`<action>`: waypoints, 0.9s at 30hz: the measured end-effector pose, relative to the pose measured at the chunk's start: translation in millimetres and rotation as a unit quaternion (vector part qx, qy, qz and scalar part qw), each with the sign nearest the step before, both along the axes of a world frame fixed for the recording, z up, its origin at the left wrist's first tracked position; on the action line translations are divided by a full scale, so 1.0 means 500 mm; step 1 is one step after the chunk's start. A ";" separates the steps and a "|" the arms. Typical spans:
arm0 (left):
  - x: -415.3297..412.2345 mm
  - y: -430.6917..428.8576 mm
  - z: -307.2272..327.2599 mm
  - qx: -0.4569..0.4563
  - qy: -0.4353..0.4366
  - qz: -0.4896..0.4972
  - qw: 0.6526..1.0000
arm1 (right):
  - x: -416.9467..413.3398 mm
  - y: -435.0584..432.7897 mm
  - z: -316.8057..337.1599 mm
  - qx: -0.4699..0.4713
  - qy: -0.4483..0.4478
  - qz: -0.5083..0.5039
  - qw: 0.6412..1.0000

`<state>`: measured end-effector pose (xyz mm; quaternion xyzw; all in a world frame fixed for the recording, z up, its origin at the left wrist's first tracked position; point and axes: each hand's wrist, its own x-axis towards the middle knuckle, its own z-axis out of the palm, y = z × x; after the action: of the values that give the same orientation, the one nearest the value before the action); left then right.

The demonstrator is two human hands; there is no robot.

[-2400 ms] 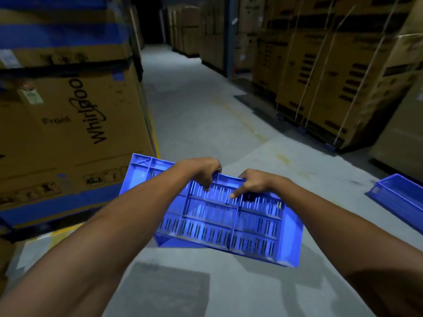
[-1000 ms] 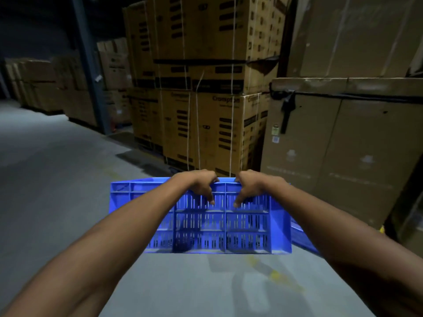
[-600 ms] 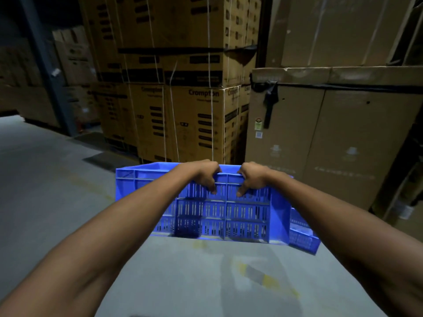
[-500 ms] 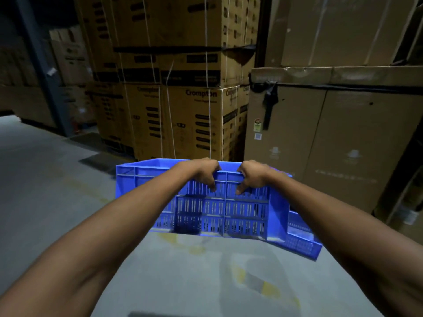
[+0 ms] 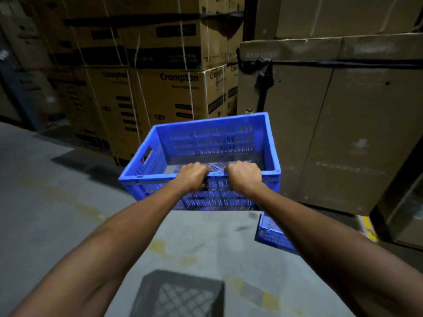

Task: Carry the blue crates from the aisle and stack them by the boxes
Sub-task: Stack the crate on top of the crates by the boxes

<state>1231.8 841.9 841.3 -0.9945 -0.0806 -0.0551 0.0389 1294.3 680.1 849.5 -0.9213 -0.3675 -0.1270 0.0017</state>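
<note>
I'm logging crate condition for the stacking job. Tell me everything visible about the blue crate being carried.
The blue crate looks like moulded plastic: rectangular, open-topped, with slotted vented walls, a thick rim and a handle cut-out in its left end wall. It appears empty and shows no damage. It is held upright, roughly level, above the floor in front of stacked cardboard boxes. The left hand and right hand grip its near rim side by side; nothing else visibly touches it.
</note>
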 end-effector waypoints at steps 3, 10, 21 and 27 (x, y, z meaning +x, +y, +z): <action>0.103 0.044 -0.014 0.026 -0.018 -0.024 0.999 | 0.085 0.038 -0.023 0.017 -0.016 -0.025 0.999; 0.317 0.160 0.005 0.053 0.009 -0.092 0.994 | 0.267 0.138 -0.029 0.029 -0.001 -0.066 0.997; 0.580 0.150 -0.031 0.011 0.086 -0.175 0.981 | 0.485 0.112 -0.060 0.021 0.081 -0.114 0.990; 0.711 0.042 -0.074 0.011 0.087 -0.167 0.982 | 0.625 0.004 -0.102 0.019 0.092 -0.105 0.990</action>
<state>1587.2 863.0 804.2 -0.9944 0.0910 0.0251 0.0468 1607.1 682.1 798.4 -0.9624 -0.2643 -0.0483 0.0396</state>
